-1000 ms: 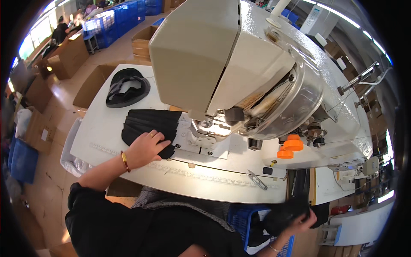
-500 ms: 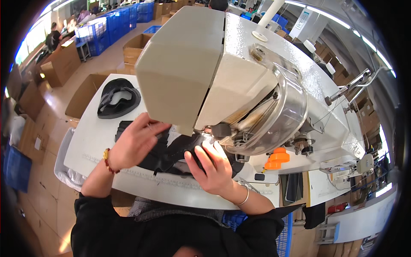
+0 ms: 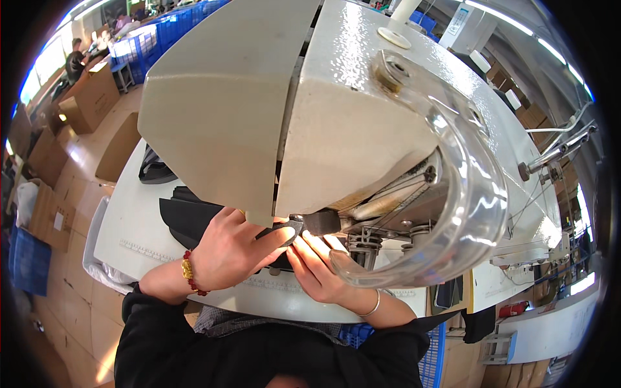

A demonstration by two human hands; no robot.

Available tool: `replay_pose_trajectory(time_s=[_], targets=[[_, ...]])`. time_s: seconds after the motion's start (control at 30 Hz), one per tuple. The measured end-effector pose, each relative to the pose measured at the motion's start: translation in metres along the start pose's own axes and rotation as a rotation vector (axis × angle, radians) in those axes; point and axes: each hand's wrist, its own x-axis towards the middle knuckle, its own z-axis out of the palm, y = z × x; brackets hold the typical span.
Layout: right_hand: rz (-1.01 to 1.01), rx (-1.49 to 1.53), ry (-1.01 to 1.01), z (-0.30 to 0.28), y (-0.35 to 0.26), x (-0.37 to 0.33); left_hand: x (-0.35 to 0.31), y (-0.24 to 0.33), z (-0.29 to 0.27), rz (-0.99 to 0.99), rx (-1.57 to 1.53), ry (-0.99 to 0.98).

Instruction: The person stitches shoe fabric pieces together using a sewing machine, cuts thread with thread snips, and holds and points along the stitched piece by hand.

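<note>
Both hands meet under the head of a white industrial sewing machine (image 3: 213,123), beside its lit needle area. My left hand (image 3: 233,249) is closed, thumb and fingers pinching the edge of a small black fabric piece (image 3: 296,227). Close against it, my right hand (image 3: 320,275) has its fingertips pressed on the same piece, its fingers partly behind the clear curved guard (image 3: 475,207). The needle itself is hidden. To the left of my left hand, flat black fabric pieces (image 3: 184,216) lie stacked on the white table (image 3: 119,226).
Partly behind the machine head lies a black moulded piece (image 3: 155,168). A ruler strip (image 3: 145,251) runs along the table's near edge. Cardboard boxes (image 3: 90,103) and a blue crate (image 3: 29,265) stand on the left. Another person (image 3: 76,61) sits far off at the left.
My view has come closer to the machine. My left hand has moved right, from the fabric to a pinch beside my right fingertips. The fabric edge is now lifted between them.
</note>
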Motion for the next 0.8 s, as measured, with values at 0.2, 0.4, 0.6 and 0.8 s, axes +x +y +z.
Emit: replay_pose_trajectory(time_s=[0.2,0.4,0.6,0.8], targets=[[0.016,0.035,0.079,0.001,0.004,0.005,-0.002,-0.005,0.012,-0.049,-0.025,0.025],[0.029,0.094,0.034,0.004,0.005,-0.001,0.004,-0.008,0.007,0.104,0.111,0.126],[-0.105,0.031,0.03,0.004,0.015,-0.003,0.01,-0.002,-0.002,0.135,0.146,0.139],[-0.118,0.106,-0.093,-0.019,0.022,0.003,0.014,-0.003,-0.005,0.15,0.12,0.127]])
